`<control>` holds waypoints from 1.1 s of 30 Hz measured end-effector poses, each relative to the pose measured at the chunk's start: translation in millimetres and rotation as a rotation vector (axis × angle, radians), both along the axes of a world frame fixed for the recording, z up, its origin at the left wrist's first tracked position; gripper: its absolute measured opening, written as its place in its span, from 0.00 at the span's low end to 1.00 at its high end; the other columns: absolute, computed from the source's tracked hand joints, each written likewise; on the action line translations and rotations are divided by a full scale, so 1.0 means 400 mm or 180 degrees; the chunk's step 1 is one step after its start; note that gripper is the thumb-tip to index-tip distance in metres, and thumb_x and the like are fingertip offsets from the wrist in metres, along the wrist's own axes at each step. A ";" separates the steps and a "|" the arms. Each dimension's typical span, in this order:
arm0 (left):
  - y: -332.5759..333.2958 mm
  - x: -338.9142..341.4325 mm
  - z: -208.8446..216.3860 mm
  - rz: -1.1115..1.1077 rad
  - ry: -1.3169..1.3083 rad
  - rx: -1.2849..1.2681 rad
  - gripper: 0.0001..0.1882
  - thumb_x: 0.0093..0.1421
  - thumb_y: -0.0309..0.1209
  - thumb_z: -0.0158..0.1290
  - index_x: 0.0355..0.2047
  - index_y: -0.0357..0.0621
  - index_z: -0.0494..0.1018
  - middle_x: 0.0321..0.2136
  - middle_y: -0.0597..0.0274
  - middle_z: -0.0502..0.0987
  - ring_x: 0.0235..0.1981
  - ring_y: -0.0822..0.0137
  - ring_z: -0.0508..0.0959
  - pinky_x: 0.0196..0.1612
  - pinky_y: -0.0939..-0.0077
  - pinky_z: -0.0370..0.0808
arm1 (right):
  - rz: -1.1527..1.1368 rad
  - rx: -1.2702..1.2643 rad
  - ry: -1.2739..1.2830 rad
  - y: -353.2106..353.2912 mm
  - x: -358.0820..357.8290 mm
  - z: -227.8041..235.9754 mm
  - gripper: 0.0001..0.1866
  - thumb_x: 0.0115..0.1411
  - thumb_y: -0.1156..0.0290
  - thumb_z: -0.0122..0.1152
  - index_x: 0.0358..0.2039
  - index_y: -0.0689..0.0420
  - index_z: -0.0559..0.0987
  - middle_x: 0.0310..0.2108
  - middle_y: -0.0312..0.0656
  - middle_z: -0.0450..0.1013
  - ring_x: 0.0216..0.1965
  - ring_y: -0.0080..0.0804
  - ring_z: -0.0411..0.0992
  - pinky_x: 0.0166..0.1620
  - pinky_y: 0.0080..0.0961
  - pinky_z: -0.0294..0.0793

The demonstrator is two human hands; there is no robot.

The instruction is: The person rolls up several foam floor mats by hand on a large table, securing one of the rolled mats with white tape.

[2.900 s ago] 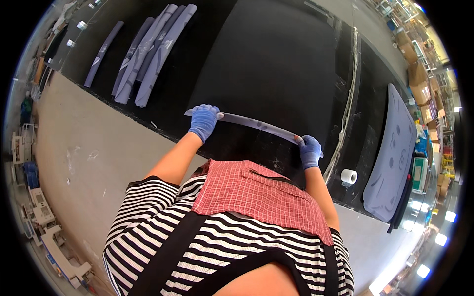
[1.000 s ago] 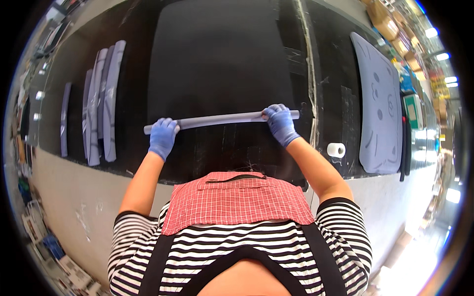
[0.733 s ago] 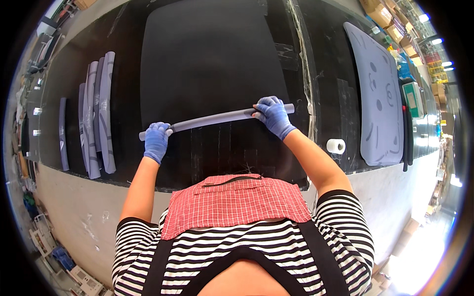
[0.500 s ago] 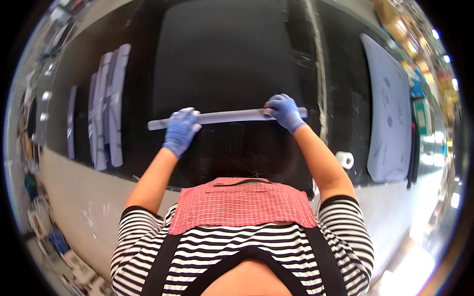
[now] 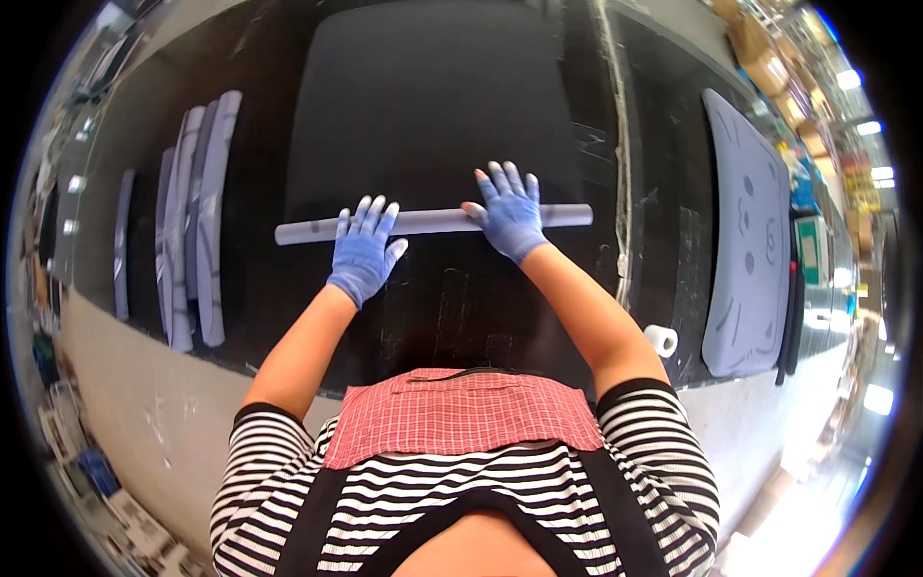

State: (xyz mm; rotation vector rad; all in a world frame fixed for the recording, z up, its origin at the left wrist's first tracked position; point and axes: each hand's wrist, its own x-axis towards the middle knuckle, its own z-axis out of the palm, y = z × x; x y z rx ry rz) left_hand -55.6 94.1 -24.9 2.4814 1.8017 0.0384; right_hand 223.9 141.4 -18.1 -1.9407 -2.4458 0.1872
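Note:
A thin, pale lavender-grey rolled sheet (image 5: 437,221) lies crosswise on the black table (image 5: 442,317) in front of me. My left hand (image 5: 363,248), in a blue glove with white fingertips, rests on the roll left of its middle, fingers spread. My right hand (image 5: 510,213), gloved alike, lies over the roll right of its middle. Its fingers are stretched out, and some bare fingertips show. A large dark sheet (image 5: 433,106) lies flat just beyond the roll.
Several similar rolls (image 5: 213,221) lie side by side at the left, with a thinner one (image 5: 123,245) farther out. At the right are a flat grey sheet with dark line markings (image 5: 745,250) and a white tape roll (image 5: 661,340). A pale seam (image 5: 620,144) crosses the table.
My right hand has slid left along the roll and flattened out from a grip. My left hand has spread its fingers on top. The roll sits slightly farther left in view.

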 end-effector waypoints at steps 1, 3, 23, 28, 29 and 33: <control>0.004 0.021 -0.013 0.0081 0.0174 -0.0169 0.39 0.66 0.52 0.52 0.72 0.52 0.56 0.72 0.55 0.56 0.74 0.54 0.52 0.74 0.48 0.43 | -0.0077 -0.0090 0.0101 0.023 0.001 0.003 0.37 0.71 0.39 0.39 0.72 0.49 0.60 0.75 0.42 0.52 0.77 0.42 0.42 0.74 0.54 0.37; 0.055 0.043 -0.023 0.0250 0.0193 -0.0105 0.39 0.66 0.55 0.49 0.73 0.54 0.55 0.73 0.53 0.54 0.74 0.53 0.51 0.74 0.47 0.44 | -0.0073 0.0000 0.0110 0.063 0.012 -0.012 0.36 0.71 0.41 0.40 0.72 0.51 0.60 0.74 0.42 0.52 0.76 0.41 0.43 0.74 0.53 0.38; 0.366 0.028 -0.020 -0.0208 0.0191 0.0254 0.29 0.62 0.47 0.57 0.63 0.56 0.69 0.53 0.64 0.76 0.56 0.62 0.75 0.62 0.59 0.65 | 0.0198 -0.0034 0.0975 0.317 -0.071 -0.016 0.27 0.61 0.51 0.63 0.57 0.51 0.76 0.58 0.43 0.73 0.62 0.49 0.66 0.64 0.48 0.60; 0.195 0.061 0.028 -0.0563 0.0222 -0.0069 0.25 0.63 0.45 0.56 0.59 0.54 0.71 0.47 0.64 0.76 0.51 0.62 0.75 0.55 0.62 0.67 | 0.0589 0.0784 0.1057 0.028 -0.026 -0.041 0.26 0.52 0.65 0.72 0.52 0.51 0.77 0.50 0.41 0.75 0.55 0.46 0.70 0.62 0.46 0.63; 0.109 0.050 0.015 -0.0624 0.0094 -0.0017 0.25 0.64 0.47 0.55 0.58 0.51 0.72 0.45 0.62 0.77 0.51 0.61 0.74 0.55 0.61 0.66 | 0.0623 0.0696 0.1106 -0.055 -0.024 -0.037 0.26 0.53 0.66 0.71 0.53 0.51 0.77 0.51 0.41 0.75 0.55 0.45 0.70 0.62 0.46 0.63; -0.227 0.060 0.024 -0.0487 -0.0047 -0.0898 0.31 0.58 0.51 0.59 0.58 0.51 0.73 0.47 0.59 0.76 0.50 0.59 0.75 0.53 0.57 0.68 | 0.0704 0.0008 0.0714 -0.404 0.006 -0.044 0.33 0.56 0.59 0.69 0.62 0.50 0.72 0.63 0.44 0.68 0.67 0.44 0.62 0.70 0.52 0.52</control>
